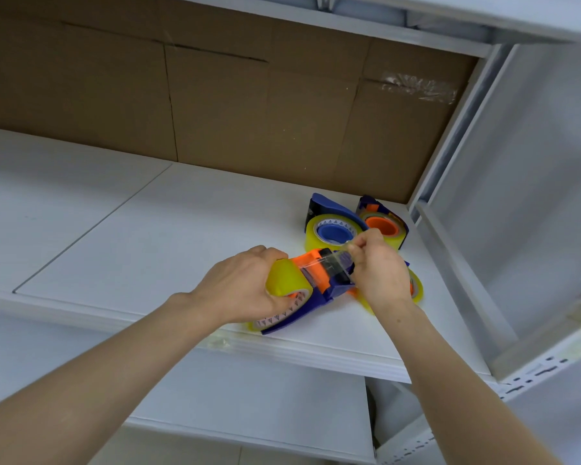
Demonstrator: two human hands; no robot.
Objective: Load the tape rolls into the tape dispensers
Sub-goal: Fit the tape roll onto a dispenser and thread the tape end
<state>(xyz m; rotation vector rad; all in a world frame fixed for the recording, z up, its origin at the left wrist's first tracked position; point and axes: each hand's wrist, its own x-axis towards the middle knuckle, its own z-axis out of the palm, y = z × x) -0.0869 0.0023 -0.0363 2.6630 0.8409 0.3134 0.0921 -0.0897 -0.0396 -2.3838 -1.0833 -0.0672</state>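
Note:
My left hand [245, 286] grips a yellowish tape roll [284, 279] seated in a blue and orange tape dispenser [319, 280], held just above the white shelf [168, 236]. My right hand [378, 266] pinches the clear tape end [344, 248] and holds it stretched over the dispenser's front. Behind them lie two loaded dispensers: one with a blue hub [332, 226], one with an orange hub [383, 223]. A further yellow roll [416, 288] shows partly under my right wrist.
Brown cardboard [215, 105] lines the back of the shelf bay. A white upright panel [477, 196] closes the right side. The shelf's front edge [282, 347] runs just below the dispenser, with a lower shelf [249, 407] underneath.

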